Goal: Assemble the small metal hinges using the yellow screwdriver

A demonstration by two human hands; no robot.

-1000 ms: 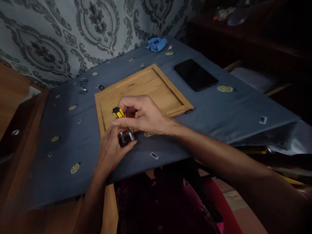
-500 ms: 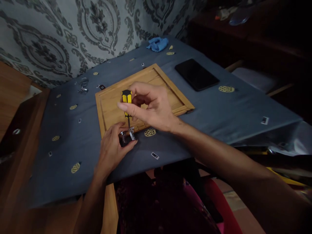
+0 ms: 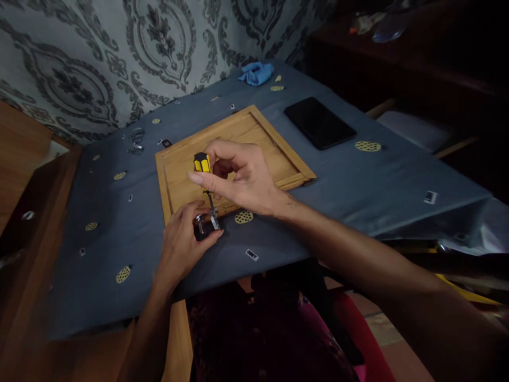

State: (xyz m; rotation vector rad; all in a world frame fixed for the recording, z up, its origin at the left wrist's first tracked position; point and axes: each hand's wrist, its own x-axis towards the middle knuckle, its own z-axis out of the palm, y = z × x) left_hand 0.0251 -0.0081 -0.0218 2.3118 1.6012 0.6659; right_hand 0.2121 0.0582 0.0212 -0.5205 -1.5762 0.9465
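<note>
Between the thumb and fingers of my right hand (image 3: 244, 178) is a yellow and black screwdriver (image 3: 202, 163). Its shaft runs down to a metal hinge (image 3: 214, 218) at the near edge of a wooden cabinet door (image 3: 191, 151). Whether the tip sits in a screw is too small to tell. My left hand (image 3: 185, 236) curls round the hinge, thumb on the near side and fingers over the door's edge. The door lies flat on the table with its recessed panel facing up.
A blue cloth with pineapple prints (image 3: 123, 274) covers the table. A black phone or tablet (image 3: 320, 123) lies right of the door. Small metal parts (image 3: 135, 140) are at the back left, a crumpled blue item (image 3: 256, 73) at the far edge. A patterned curtain (image 3: 159, 42) hangs behind.
The screwdriver's handle has tipped slightly to the left and lower, my right hand moving with it. My left hand stays at the hinge.
</note>
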